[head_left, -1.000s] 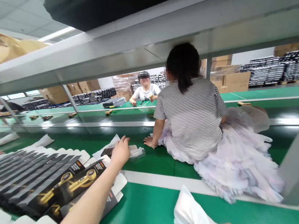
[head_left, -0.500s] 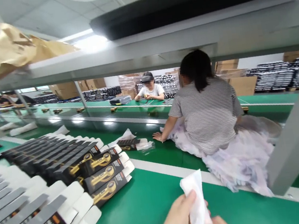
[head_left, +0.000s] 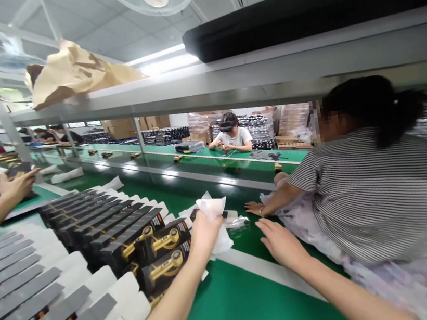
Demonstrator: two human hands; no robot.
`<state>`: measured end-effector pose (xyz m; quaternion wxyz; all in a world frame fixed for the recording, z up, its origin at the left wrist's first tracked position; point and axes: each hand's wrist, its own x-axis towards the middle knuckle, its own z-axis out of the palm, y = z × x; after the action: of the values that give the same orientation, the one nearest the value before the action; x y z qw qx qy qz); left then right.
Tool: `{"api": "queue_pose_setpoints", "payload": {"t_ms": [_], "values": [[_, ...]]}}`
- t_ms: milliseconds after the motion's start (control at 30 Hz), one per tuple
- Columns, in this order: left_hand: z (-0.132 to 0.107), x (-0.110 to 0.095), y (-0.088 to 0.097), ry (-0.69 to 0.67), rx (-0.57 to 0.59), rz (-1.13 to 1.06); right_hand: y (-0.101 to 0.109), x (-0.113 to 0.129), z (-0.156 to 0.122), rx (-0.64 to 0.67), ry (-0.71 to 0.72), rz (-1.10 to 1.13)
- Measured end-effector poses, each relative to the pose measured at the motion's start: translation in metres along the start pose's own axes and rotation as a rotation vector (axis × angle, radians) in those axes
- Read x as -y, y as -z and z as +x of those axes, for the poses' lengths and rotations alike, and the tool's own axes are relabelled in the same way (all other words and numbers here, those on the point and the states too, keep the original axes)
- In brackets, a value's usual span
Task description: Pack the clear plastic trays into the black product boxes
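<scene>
My left hand (head_left: 203, 235) is closed around a white wrapped packet (head_left: 212, 207), held out over the edge of the green belt. What the wrapping contains is hidden. Just beyond the packet, a black box with clear plastic (head_left: 238, 222) lies on the belt, mostly covered from view. My right hand (head_left: 279, 240) is stretched forward with its fingers extended and nothing in it, over the belt near the seated person's hand. Left of my left arm are rows of black boxes (head_left: 168, 263) with a gold handheld device printed on them and white flaps standing open.
A person in a striped top (head_left: 378, 190) sits on the belt (head_left: 177, 185) at right, one hand resting on it. At far left another person's hands (head_left: 12, 186) hold a black box. Overhead runs a shelf (head_left: 172, 86). White packets (head_left: 66, 175) lie farther up the belt.
My left hand has carried the white packet forward and left to the belt. My right hand has let go of it and reached forward. The view has swung left; the seated person has turned.
</scene>
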<state>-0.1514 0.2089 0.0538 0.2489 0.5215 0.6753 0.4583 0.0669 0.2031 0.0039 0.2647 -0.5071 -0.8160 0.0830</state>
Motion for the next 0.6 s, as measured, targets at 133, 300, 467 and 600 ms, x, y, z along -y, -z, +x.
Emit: {"api": "queue_pose_setpoints", "payload": {"t_ms": [133, 300, 467, 600], "values": [[0.046, 0.002, -0.006, -0.132, -0.013, 0.385, -0.041, -0.015, 0.045, 0.005, -0.032, 0.056], [0.046, 0.02, -0.051, -0.29, 0.122, 0.647, -0.054, -0.027, 0.056, 0.004, -0.152, 0.191], [0.046, 0.029, -0.067, -0.326, 0.13, 0.725, -0.051, -0.037, 0.061, 0.052, -0.358, 0.349], [0.059, 0.03, -0.066, -0.323, 0.075, 0.698, -0.055, -0.042, 0.077, 0.136, -0.538, 0.44]]}}
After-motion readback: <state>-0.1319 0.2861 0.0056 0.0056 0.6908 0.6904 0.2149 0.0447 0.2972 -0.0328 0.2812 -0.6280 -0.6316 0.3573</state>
